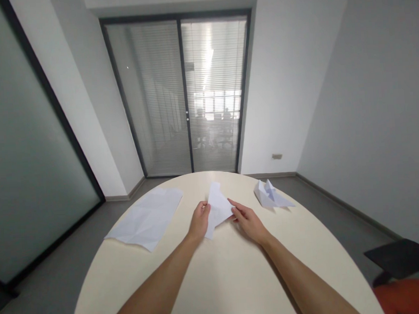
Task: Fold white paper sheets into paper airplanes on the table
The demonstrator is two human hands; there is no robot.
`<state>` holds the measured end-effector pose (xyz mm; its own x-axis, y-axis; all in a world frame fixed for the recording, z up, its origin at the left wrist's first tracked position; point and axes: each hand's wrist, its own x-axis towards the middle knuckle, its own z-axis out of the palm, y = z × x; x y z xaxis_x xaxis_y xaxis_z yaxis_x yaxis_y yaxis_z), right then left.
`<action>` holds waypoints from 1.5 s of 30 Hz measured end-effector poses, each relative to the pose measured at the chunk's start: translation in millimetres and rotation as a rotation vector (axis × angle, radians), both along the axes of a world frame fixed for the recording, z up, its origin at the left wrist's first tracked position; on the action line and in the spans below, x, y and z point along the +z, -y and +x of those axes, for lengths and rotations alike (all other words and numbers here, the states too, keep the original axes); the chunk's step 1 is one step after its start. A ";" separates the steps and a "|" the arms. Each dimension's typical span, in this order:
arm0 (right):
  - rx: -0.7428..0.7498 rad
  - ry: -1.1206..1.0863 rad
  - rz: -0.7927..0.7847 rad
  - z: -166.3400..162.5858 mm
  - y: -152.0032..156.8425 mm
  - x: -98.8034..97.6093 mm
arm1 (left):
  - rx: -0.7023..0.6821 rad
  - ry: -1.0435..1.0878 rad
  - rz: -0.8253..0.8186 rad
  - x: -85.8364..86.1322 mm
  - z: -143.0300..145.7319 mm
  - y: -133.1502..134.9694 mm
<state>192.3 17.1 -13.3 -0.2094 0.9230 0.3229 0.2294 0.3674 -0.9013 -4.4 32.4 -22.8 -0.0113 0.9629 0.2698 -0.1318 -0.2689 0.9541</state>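
A folded white paper [217, 206] is held just above the round cream table [231, 279] near its far middle. My left hand [199, 221] pinches the paper's left edge with closed fingers. My right hand [247, 221] grips its right lower edge, fingers closed on it. A creased, unfolded white sheet [147, 220] lies flat to the left of my left hand. A finished folded paper shape [270, 195] rests on the table to the right of my right hand.
A sliding glass door with blinds [182, 94] stands beyond the table. A glass partition [21, 154] runs along the left. A black chair part [402, 256] and something orange-red [411, 296] sit at the lower right.
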 end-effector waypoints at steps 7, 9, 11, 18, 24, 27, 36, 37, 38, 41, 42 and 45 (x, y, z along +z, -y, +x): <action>-0.014 0.023 0.041 4.3 -2.9 -5.2 | 0.011 0.003 0.010 -0.7 0.1 -0.4; -0.031 0.065 0.070 5.4 -4.0 -6.2 | 0.006 0.009 0.008 -0.9 0.1 -1.0; -0.059 0.109 0.088 5.8 -4.8 -6.0 | 0.003 0.013 0.008 -0.9 0.2 -1.4; -0.111 0.165 0.093 7.7 -6.5 -4.0 | 0.020 0.008 0.023 -0.6 0.2 -1.5; -0.149 0.182 0.098 12.1 -6.8 -1.7 | 0.072 -0.029 0.081 2.2 -1.0 -1.2; -0.155 0.196 0.096 13.4 -5.5 1.0 | 0.088 -0.080 0.118 2.2 -2.3 -0.8; -0.148 0.186 0.140 9.9 -0.5 8.8 | 0.272 -0.262 0.403 10.8 -2.5 9.7; -0.148 0.187 0.139 9.5 -0.1 9.3 | 0.296 -0.291 0.430 11.9 -2.5 11.1; -0.149 0.189 0.135 9.2 0.0 9.5 | 0.312 -0.316 0.450 12.8 -2.6 12.3; -0.143 0.185 0.123 8.9 -1.2 8.5 | 0.319 -0.374 0.493 13.9 -3.2 14.4; -0.142 0.180 0.128 9.0 -2.0 7.7 | 0.307 -0.386 0.507 14.0 -3.4 14.5; -0.156 0.165 0.190 9.8 -5.0 5.5 | 0.269 -0.385 0.544 14.0 -3.6 13.8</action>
